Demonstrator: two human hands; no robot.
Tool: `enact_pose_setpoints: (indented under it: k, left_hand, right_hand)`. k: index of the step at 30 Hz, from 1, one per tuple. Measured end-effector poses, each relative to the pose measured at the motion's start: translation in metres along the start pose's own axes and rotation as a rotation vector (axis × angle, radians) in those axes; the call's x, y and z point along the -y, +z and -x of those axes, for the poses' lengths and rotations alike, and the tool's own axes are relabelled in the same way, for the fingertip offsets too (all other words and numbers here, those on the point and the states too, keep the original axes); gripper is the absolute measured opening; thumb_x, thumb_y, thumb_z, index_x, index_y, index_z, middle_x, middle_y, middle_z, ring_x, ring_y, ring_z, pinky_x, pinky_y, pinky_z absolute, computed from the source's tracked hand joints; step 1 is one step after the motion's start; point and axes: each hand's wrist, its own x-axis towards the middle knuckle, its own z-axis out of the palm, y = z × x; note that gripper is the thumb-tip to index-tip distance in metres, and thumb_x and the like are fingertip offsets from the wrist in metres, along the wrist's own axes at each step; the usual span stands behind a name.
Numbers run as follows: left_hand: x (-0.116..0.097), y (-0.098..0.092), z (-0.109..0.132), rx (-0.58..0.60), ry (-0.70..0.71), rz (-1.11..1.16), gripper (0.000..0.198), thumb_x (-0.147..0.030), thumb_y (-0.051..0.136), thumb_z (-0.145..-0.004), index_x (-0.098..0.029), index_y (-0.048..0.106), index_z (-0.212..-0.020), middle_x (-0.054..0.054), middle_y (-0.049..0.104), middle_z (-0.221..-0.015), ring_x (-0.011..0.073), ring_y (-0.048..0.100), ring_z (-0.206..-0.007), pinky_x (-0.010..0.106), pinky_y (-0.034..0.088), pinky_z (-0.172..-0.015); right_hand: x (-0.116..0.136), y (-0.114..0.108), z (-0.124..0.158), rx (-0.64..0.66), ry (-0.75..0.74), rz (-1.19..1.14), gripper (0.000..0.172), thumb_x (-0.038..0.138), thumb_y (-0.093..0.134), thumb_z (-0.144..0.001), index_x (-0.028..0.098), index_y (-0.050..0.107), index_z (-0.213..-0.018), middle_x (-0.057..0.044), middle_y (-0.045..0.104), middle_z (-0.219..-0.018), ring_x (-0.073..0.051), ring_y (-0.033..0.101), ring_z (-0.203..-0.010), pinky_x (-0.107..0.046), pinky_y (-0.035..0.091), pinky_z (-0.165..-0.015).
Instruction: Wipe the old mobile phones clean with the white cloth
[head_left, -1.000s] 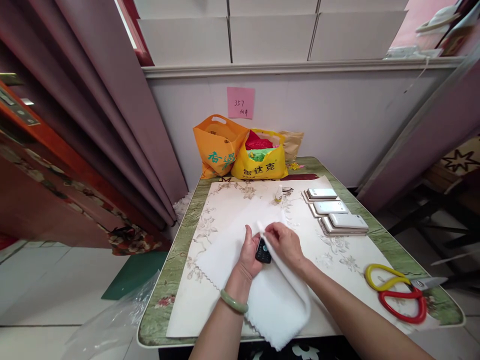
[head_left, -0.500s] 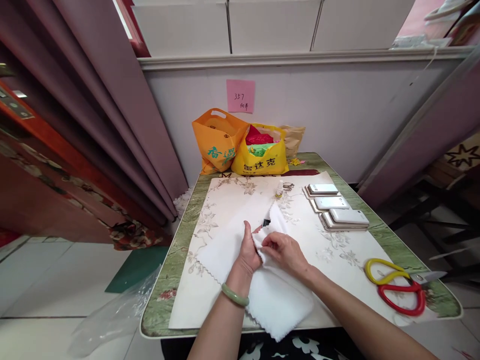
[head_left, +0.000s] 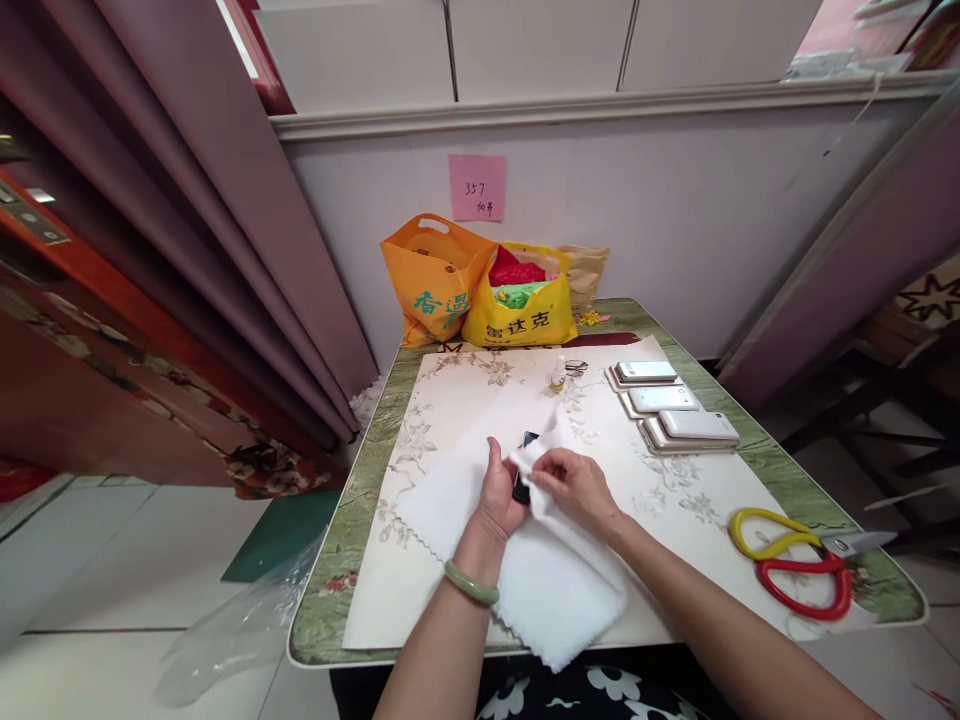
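My left hand (head_left: 503,492), with a green bangle (head_left: 471,584) on its wrist, is closed around a small black phone-like device (head_left: 521,489), its thumb pointing up. A white cloth (head_left: 559,590) with zigzag edges drapes over part of the device and hangs down past the table's front edge. My right hand (head_left: 576,487) pinches a fold of this cloth against the device from the right. Much of the device is hidden by cloth and fingers. Another white cloth (head_left: 442,495) lies flat beneath my left hand.
Stacked phones (head_left: 675,405) lie at the right, with yellow-and-red scissors (head_left: 806,560) nearer the front. A small bottle (head_left: 558,375) and glasses (head_left: 576,368) sit beyond my hands. An orange bag (head_left: 431,280) and a yellow bag (head_left: 525,318) stand at the back of the table (head_left: 319,600).
My right hand has shifted slightly right, drawing the cloth along. More of the black device now shows between the cloth and my left hand. The view has tilted a little.
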Motion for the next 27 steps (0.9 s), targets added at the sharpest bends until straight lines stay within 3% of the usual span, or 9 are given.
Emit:
enact_pose_setpoints:
  k: [3, 7, 10, 14, 19, 21, 24, 27]
  left_hand:
    - [0.0, 0.003, 0.001, 0.036, 0.008, -0.011, 0.069, -0.068, 0.042, -0.084, -0.01, 0.062, -0.117, 0.018, 0.069, -0.109, 0.0305, 0.062, -0.108, 0.044, 0.044, -0.099]
    - [-0.001, 0.005, 0.002, -0.002, 0.025, -0.01, 0.068, -0.067, 0.04, -0.086, -0.01, 0.063, -0.115, 0.018, 0.069, -0.108, 0.0304, 0.062, -0.109, 0.044, 0.043, -0.1]
    - [-0.001, 0.002, 0.002, -0.037, 0.038, 0.005, 0.065, -0.066, 0.043, -0.085, -0.01, 0.064, -0.114, 0.017, 0.07, -0.106, 0.0304, 0.062, -0.109, 0.043, 0.044, -0.101]
    - [-0.001, -0.001, 0.001, -0.054, 0.001, 0.0, 0.069, -0.068, 0.047, -0.082, -0.011, 0.063, -0.116, 0.018, 0.069, -0.107, 0.0315, 0.062, -0.11, 0.044, 0.043, -0.101]
    - [0.0, 0.0, 0.003, -0.06, 0.009, -0.023, 0.068, -0.068, 0.047, -0.082, -0.012, 0.062, -0.117, 0.017, 0.068, -0.112, 0.0311, 0.059, -0.115, 0.043, 0.041, -0.105]
    - [0.0, 0.001, 0.005, -0.119, 0.01, -0.034, 0.071, -0.07, 0.048, -0.08, -0.01, 0.063, -0.115, 0.017, 0.069, -0.11, 0.0311, 0.059, -0.115, 0.043, 0.041, -0.105]
    - [-0.001, 0.0, 0.008, -0.244, 0.001, -0.07, 0.07, -0.07, 0.054, -0.076, -0.01, 0.064, -0.108, 0.016, 0.071, -0.102, 0.0313, 0.061, -0.111, 0.043, 0.044, -0.102]
    - [-0.001, 0.0, 0.006, -0.245, 0.013, -0.068, 0.066, -0.069, 0.055, -0.077, -0.01, 0.065, -0.106, 0.016, 0.071, -0.101, 0.0305, 0.063, -0.107, 0.041, 0.046, -0.099]
  right_hand:
    - [-0.002, 0.001, -0.013, -0.163, 0.068, 0.065, 0.019, 0.041, 0.06, -0.083, 0.023, 0.067, -0.082, 0.001, 0.067, -0.073, -0.016, 0.058, -0.065, -0.027, 0.043, -0.061]
    - [0.003, 0.011, 0.0, -0.215, -0.182, 0.183, 0.015, 0.032, 0.059, -0.087, 0.024, 0.068, -0.095, -0.004, 0.069, -0.092, -0.02, 0.061, -0.088, -0.034, 0.044, -0.081]
    - [0.007, 0.015, 0.024, -0.171, -0.398, 0.227, 0.021, 0.025, 0.051, -0.093, 0.026, 0.068, -0.106, -0.005, 0.068, -0.105, -0.02, 0.061, -0.099, -0.039, 0.042, -0.091]
    - [0.006, 0.008, 0.039, -0.096, -0.564, 0.251, 0.036, 0.02, 0.043, -0.096, 0.028, 0.055, -0.13, -0.005, 0.063, -0.124, -0.02, 0.057, -0.115, -0.043, 0.039, -0.104]
    - [0.006, 0.008, 0.03, -0.034, -0.475, 0.387, 0.061, 0.039, 0.043, -0.097, 0.019, 0.024, -0.151, -0.012, 0.036, -0.151, -0.025, 0.033, -0.139, -0.05, 0.027, -0.113]
    - [0.008, 0.011, 0.031, 0.021, -0.45, 0.446, 0.073, 0.051, 0.044, -0.094, 0.017, 0.017, -0.152, -0.014, 0.029, -0.153, -0.028, 0.027, -0.141, -0.055, 0.02, -0.115]
    - [0.009, 0.012, 0.038, 0.142, -0.532, 0.466, 0.085, 0.064, 0.045, -0.088, 0.018, 0.013, -0.153, -0.014, 0.026, -0.155, -0.03, 0.024, -0.142, -0.057, 0.011, -0.115]
    - [0.006, 0.009, 0.038, 0.216, -0.559, 0.451, 0.085, 0.067, 0.041, -0.089, 0.021, 0.01, -0.153, -0.012, 0.024, -0.155, -0.029, 0.025, -0.142, -0.056, 0.007, -0.116]
